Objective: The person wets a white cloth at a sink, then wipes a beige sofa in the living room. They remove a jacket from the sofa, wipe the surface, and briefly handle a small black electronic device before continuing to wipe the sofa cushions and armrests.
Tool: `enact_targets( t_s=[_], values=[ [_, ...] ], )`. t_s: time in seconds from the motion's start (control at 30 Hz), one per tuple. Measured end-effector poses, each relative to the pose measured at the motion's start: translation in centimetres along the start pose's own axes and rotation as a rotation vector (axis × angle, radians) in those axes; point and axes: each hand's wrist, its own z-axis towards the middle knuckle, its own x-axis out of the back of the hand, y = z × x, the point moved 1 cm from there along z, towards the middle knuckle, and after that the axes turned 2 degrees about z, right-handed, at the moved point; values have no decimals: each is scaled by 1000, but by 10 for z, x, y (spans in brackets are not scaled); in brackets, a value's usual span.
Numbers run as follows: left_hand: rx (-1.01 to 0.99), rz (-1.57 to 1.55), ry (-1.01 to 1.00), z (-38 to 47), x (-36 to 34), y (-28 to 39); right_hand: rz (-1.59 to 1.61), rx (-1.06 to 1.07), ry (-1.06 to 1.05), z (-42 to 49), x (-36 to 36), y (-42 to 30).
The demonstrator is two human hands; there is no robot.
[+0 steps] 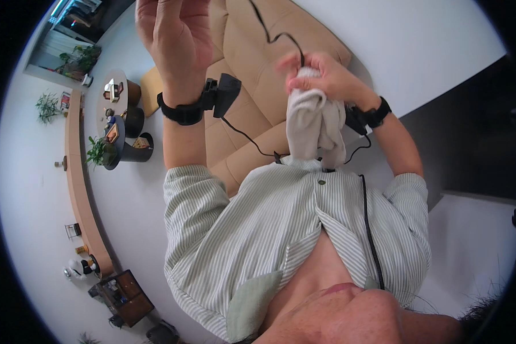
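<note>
My right hand (pixel 322 79) grips a bunched off-white cloth (pixel 311 124), which hangs in folds before my chest. A black cord (pixel 275 36) drops from the top edge to the right hand, its lower end hidden at the fingers and cloth. My left hand (pixel 178 38) is raised at the upper left, palm partly showing. The frame's top cuts off its fingertips, so whether it holds anything does not show. A black strapped device (pixel 223 94) sits on the left wrist, another (pixel 365 116) on the right.
A tan padded sofa (pixel 241 90) lies beyond my arms. Round low tables (pixel 122 146) with a plant and small items stand at left, near a long wooden ledge (pixel 75 163). A wooden cabinet (pixel 131 299) is at lower left. Thin cables (pixel 251 139) run from the wrist devices toward my shirt.
</note>
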Motion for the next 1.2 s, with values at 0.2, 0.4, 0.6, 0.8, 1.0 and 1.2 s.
enact_targets(
  t_s=[0.2,0.4,0.6,0.8,1.0,1.2],
  values=[
    [65,332,103,4,73,6,-593,435,174,-25,-21,-55],
    [411,515,-15,-55,63,-33,-1011,637,231,-32,-6,-112],
    [907,374,-476,-88,3,-18,-1055,656,316,-6,41,-118],
    [877,2,-566,-93,-30,-18,-600,425,208,26,59,-43],
    [604,-159,-200,-88,-37,-40,-410,101,7,9,33,9],
    [476,-254,60,-64,-3,-63,-133,-109,-201,-19,27,13]
  ],
)
